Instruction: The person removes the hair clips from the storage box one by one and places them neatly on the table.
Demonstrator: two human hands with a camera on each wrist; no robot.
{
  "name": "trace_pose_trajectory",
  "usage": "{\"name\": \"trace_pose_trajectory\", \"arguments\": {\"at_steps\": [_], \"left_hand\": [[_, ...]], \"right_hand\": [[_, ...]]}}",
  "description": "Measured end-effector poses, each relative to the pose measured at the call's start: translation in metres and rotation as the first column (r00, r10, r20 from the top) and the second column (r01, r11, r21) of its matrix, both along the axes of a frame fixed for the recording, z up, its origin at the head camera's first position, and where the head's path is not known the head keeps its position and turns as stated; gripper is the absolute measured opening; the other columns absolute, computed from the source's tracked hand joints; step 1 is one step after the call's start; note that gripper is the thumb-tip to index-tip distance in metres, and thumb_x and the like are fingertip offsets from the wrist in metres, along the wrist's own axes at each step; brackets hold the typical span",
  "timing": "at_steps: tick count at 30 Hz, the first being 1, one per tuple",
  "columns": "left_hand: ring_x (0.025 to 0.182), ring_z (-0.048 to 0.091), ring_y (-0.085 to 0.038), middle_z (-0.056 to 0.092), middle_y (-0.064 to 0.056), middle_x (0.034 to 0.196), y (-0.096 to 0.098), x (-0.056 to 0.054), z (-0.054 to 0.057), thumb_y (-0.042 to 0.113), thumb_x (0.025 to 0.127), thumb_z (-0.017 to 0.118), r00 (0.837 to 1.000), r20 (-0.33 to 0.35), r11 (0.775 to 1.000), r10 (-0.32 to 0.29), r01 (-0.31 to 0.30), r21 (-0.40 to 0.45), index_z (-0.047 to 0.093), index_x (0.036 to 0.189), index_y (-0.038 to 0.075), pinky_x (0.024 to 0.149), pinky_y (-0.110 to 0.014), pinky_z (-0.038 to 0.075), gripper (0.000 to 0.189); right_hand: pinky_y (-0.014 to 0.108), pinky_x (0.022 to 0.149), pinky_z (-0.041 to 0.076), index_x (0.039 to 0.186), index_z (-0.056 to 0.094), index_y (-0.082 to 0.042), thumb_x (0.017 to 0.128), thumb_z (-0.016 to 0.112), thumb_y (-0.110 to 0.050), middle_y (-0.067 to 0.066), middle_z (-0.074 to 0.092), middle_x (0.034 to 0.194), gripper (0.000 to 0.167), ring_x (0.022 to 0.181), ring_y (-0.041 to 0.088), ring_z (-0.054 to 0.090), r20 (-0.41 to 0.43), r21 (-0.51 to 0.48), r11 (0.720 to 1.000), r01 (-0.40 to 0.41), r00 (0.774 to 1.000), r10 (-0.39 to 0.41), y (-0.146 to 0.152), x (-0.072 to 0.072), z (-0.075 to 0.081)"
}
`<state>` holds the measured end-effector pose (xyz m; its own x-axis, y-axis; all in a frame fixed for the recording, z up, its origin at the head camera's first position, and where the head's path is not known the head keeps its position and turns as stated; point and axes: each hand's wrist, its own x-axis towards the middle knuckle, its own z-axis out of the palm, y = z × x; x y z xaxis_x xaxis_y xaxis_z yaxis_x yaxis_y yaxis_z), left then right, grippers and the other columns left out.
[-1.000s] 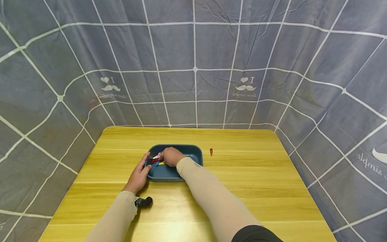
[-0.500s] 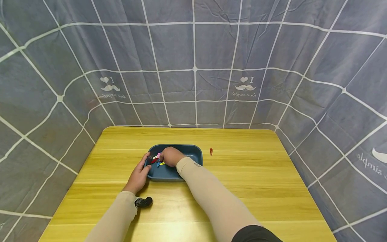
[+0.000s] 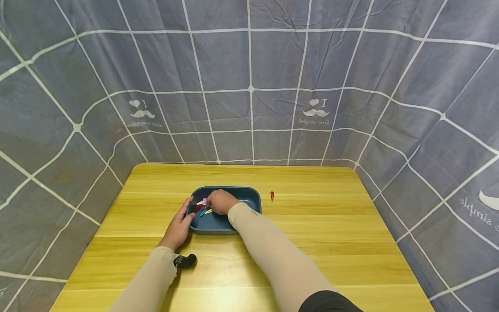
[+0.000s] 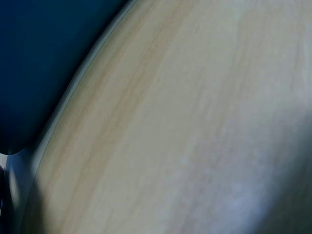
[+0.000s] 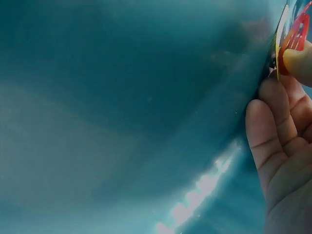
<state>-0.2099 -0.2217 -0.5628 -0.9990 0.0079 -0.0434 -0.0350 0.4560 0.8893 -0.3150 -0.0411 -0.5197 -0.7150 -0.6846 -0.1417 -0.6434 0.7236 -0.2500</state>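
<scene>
My left hand (image 3: 177, 227) grips the left end of a dark blue tray (image 3: 214, 222), thumb at the rim and fingers along the outer side. In the left wrist view, only the tray's side (image 4: 53, 53) and the tabletop show clearly. Inside the tray, my right hand (image 3: 222, 201) works at a small heap of snap hair clips. The right wrist view has its thumb pressing a red hair clip (image 5: 296, 36) against the fingers, beside a yellow clip (image 5: 278, 46). Pink (image 3: 204, 200), blue (image 3: 203, 212) and red clips (image 3: 198, 208) lie left of the right hand.
A single red hair clip (image 3: 272, 196) lies on the wooden table (image 3: 319, 225), right of the tray. Grey curtains with white lines (image 3: 280, 60) hang behind and at both sides. A black wrist camera mount (image 3: 185, 261) juts from the left sleeve.
The clips beside the right fingertips have shifted slightly; less of the red one shows and the blue one has turned. Both hands and the tray stay nearly in place.
</scene>
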Motion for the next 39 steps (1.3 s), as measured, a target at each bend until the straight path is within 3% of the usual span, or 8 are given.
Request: {"name": "trace_pose_trajectory", "arguments": {"at_steps": [8, 14, 18, 24, 27, 33, 35, 39], "left_hand": [[0.163, 0.018, -0.04, 0.019, -0.013, 0.177, 0.004, 0.001, 0.002, 0.024, 0.113, 0.04, 1.0, 0.005, 1.0, -0.003, 0.003, 0.006, 0.024, 0.169, 0.029, 0.131, -0.061, 0.016, 0.059], [0.163, 0.018, -0.039, 0.018, -0.012, 0.177, 0.004, -0.001, 0.0, 0.024, 0.113, 0.04, 1.0, 0.007, 1.0, -0.002, 0.002, 0.0, 0.024, 0.169, 0.031, 0.131, -0.061, 0.016, 0.059], [0.163, 0.017, -0.039, 0.018, -0.012, 0.177, 0.003, -0.001, -0.001, 0.025, 0.113, 0.04, 1.0, 0.018, 1.0, 0.0, 0.0, -0.006, 0.023, 0.169, 0.033, 0.131, -0.062, 0.016, 0.059], [0.163, 0.018, -0.039, 0.019, -0.012, 0.177, 0.002, 0.001, 0.001, 0.025, 0.113, 0.04, 1.0, 0.026, 1.0, 0.001, -0.001, -0.013, 0.023, 0.169, 0.034, 0.131, -0.062, 0.016, 0.059], [0.163, 0.018, -0.04, 0.019, -0.012, 0.176, 0.001, 0.002, 0.001, 0.024, 0.113, 0.04, 1.0, 0.016, 1.0, -0.002, 0.002, -0.014, 0.023, 0.169, 0.032, 0.13, -0.063, 0.016, 0.059], [0.163, 0.018, -0.041, 0.018, -0.012, 0.177, 0.0, 0.001, 0.0, 0.026, 0.113, 0.04, 1.0, 0.027, 1.0, -0.005, 0.005, -0.022, 0.021, 0.169, 0.033, 0.13, -0.065, 0.016, 0.06], [0.163, 0.017, -0.042, 0.018, -0.012, 0.177, 0.0, 0.001, -0.001, 0.026, 0.113, 0.041, 0.999, 0.034, 1.0, -0.004, 0.005, -0.028, 0.02, 0.17, 0.034, 0.129, -0.066, 0.016, 0.061], [0.163, 0.017, -0.041, 0.018, -0.012, 0.177, 0.0, 0.001, 0.0, 0.027, 0.113, 0.042, 0.999, 0.044, 1.0, 0.009, -0.007, -0.029, 0.022, 0.169, 0.034, 0.129, -0.066, 0.016, 0.061]], "right_hand": [[0.021, 0.085, 0.055, 0.101, 0.082, -0.019, 0.101, 0.066, -0.016, -0.009, 0.076, 0.093, 0.016, 0.083, 0.007, 0.062, 0.001, -0.046, 0.999, 0.004, 1.0, -0.004, 0.005, -0.006, -0.003], [0.019, 0.069, 0.045, 0.09, 0.077, -0.018, 0.103, 0.066, -0.02, -0.009, 0.064, 0.077, 0.017, 0.072, 0.008, 0.055, 0.046, -0.08, 0.996, 0.024, 0.999, -0.021, 0.009, -0.007, 0.007], [0.019, 0.067, 0.044, 0.091, 0.076, -0.017, 0.104, 0.065, -0.02, -0.008, 0.062, 0.076, 0.017, 0.071, 0.008, 0.055, 0.092, -0.113, 0.991, 0.067, 0.994, -0.057, 0.012, -0.004, 0.015], [0.019, 0.078, 0.051, 0.106, 0.078, -0.014, 0.103, 0.068, -0.02, -0.005, 0.072, 0.094, 0.012, 0.082, 0.009, 0.059, 0.156, -0.161, 0.978, 0.134, 0.982, -0.109, 0.015, 0.0, 0.027], [0.02, 0.079, 0.052, 0.119, 0.077, -0.012, 0.101, 0.07, -0.019, -0.003, 0.075, 0.102, 0.02, 0.081, 0.009, 0.06, 0.171, -0.194, 0.97, 0.145, 0.979, -0.112, 0.016, 0.0, 0.032], [0.02, 0.061, 0.043, 0.145, 0.065, -0.014, 0.1, 0.063, -0.008, -0.002, 0.066, 0.081, 0.046, 0.062, 0.009, 0.05, 0.192, -0.248, 0.957, 0.147, 0.976, -0.1, 0.02, -0.002, 0.039], [0.022, 0.057, 0.038, 0.147, 0.063, -0.014, 0.1, 0.06, -0.007, -0.001, 0.058, 0.073, 0.048, 0.057, 0.011, 0.045, 0.213, -0.266, 0.95, 0.166, 0.971, -0.11, 0.023, -0.002, 0.042], [0.022, 0.06, 0.037, 0.145, 0.065, -0.012, 0.1, 0.059, -0.008, -0.001, 0.053, 0.072, 0.045, 0.058, 0.012, 0.041, 0.221, -0.307, 0.931, 0.196, 0.967, -0.131, 0.03, -0.003, 0.048]]}}
